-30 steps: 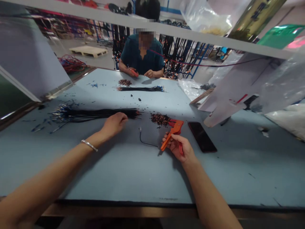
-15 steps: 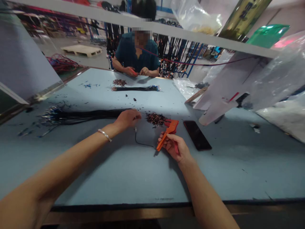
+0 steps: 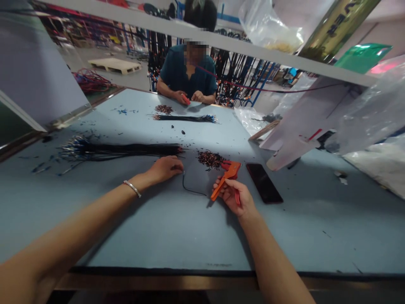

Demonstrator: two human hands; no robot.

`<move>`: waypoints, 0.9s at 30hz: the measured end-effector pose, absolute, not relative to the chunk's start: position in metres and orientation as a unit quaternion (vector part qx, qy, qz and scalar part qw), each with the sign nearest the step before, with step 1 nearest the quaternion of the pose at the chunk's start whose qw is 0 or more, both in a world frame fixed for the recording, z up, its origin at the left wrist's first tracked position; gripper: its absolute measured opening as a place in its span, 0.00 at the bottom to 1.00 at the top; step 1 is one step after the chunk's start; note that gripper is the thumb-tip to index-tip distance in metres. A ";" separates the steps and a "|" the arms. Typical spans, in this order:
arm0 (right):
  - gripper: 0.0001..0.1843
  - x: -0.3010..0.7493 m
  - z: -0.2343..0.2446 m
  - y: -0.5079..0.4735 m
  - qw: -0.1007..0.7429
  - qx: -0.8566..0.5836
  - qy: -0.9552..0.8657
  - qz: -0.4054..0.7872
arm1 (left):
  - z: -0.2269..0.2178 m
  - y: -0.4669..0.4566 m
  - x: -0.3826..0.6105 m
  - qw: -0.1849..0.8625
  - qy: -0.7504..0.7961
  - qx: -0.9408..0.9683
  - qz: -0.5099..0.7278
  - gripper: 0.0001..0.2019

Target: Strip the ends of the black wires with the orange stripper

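My right hand (image 3: pixel 236 196) is wrapped round the handles of an orange crimping tool (image 3: pixel 227 177) whose jaws point at a small heap of brown metal terminals (image 3: pixel 210 158). My left hand (image 3: pixel 165 168) rests on the blue table (image 3: pixel 177 223) with its fingers curled, pinching the near end of a short black wire (image 3: pixel 190 185) that curves toward the tool. A long bundle of black wires with blue tips (image 3: pixel 120 150) lies just beyond the left hand.
A black phone (image 3: pixel 263 183) lies right of the tool. Across the table a person in a dark shirt (image 3: pixel 188 71) works with another wire bundle (image 3: pixel 185 118) and terminal heap (image 3: pixel 163 109). Plastic bags and a white board (image 3: pixel 303 135) crowd the right side.
My left hand drew back from the wire bundle's end toward me and now sits at the loose black wire. The right hand with the tool has barely moved.
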State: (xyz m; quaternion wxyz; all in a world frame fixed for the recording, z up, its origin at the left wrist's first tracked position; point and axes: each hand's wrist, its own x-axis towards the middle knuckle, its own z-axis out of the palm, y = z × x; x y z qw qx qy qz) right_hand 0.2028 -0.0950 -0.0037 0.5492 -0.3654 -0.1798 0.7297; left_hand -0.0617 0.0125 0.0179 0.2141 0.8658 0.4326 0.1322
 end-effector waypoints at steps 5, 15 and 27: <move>0.05 0.203 -0.004 -0.095 0.551 -0.362 -0.174 0.732 | 0.013 0.015 -0.060 0.194 0.433 0.871 0.126 0.06; 0.04 0.202 -0.005 -0.094 0.550 -0.367 -0.172 0.730 | 0.012 0.011 -0.054 0.164 0.488 0.837 0.183 0.03; 0.05 0.202 -0.008 -0.095 0.552 -0.351 -0.164 0.738 | 0.027 -0.023 -0.024 0.187 0.340 0.857 0.338 0.04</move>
